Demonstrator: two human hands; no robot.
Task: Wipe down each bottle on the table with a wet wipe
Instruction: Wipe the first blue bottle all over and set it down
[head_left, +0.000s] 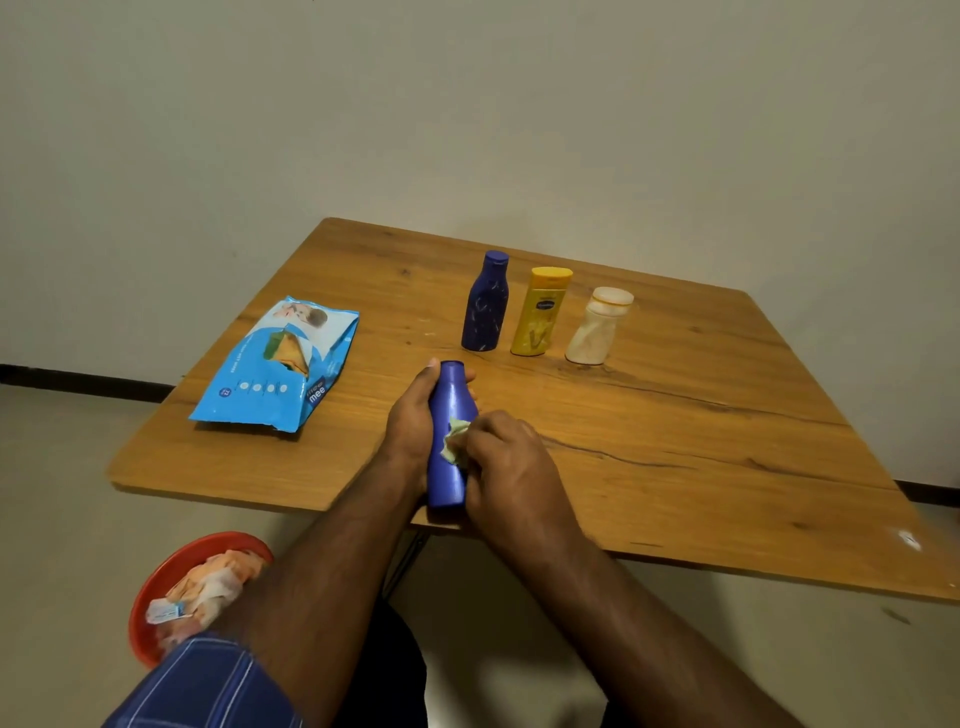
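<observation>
Blue plastic, the bottle in hand (451, 415): it was held tilted over the near edge of the wooden table (675, 415), cap end pointing away from the person, base toward them. The left hand (413, 415) gripped it along its left side, thumb up near the neck and fingertips showing past the far side. The right hand (511, 462) had its fingers curled round a crumpled pale wet wipe (454, 439), pressing it against the bottle's middle. Three more bottles stood upright in a row farther back on the table, close to one another but apart: a dark blue bottle (485, 306) on the left, a yellow bottle (540, 314) in the middle, and a cream bottle (597, 330) with a wide cap on the right, its body dented. A light blue wipes pack (280, 369) lay flat on the left part of the table, well apart from the bottles. Below the table edge at lower left sat a red bowl (171, 577) holding wadded used wipes (208, 587), partly hidden by the left forearm. A blue checked sleeve (208, 686) showed at the bottom edge. Behind the table was a plain pale wall (467, 104).
</observation>
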